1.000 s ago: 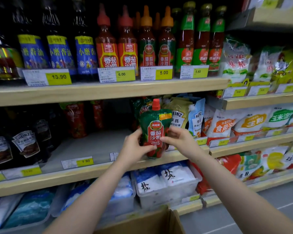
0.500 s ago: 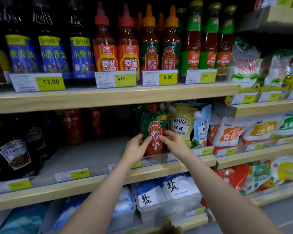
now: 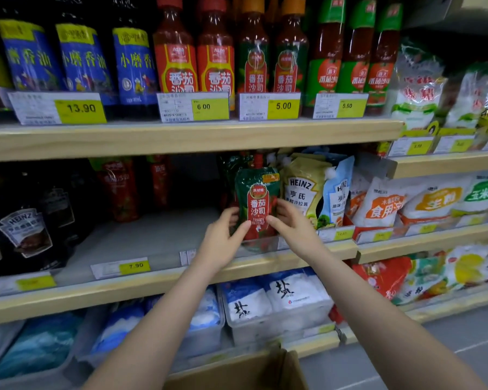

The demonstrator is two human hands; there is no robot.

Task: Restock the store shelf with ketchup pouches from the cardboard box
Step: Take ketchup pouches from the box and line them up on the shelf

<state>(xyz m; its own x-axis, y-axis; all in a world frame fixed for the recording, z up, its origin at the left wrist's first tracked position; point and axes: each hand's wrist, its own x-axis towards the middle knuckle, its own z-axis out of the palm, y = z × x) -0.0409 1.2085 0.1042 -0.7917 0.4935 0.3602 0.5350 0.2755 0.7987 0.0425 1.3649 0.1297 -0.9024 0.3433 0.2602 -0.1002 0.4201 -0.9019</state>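
Note:
A green and red ketchup pouch with a red cap stands upright on the middle shelf, behind the clear price rail. My left hand holds its left side with the thumb across the lower front. On the pouch's right side my right hand grips it, thumb on the front. More ketchup pouches stand behind it in the dark. A corner of the cardboard box shows at the bottom edge.
Heinz salad dressing pouches stand right beside the ketchup pouch. Left of it the shelf surface is bare up to dark Heinz pouches. Sauce bottles fill the top shelf; salt bags in plastic bins sit below.
Both hands carried the ketchup pouch from in front of the shelf edge back onto the middle shelf, where it now stands behind the price rail. The camera moved closer to the shelf.

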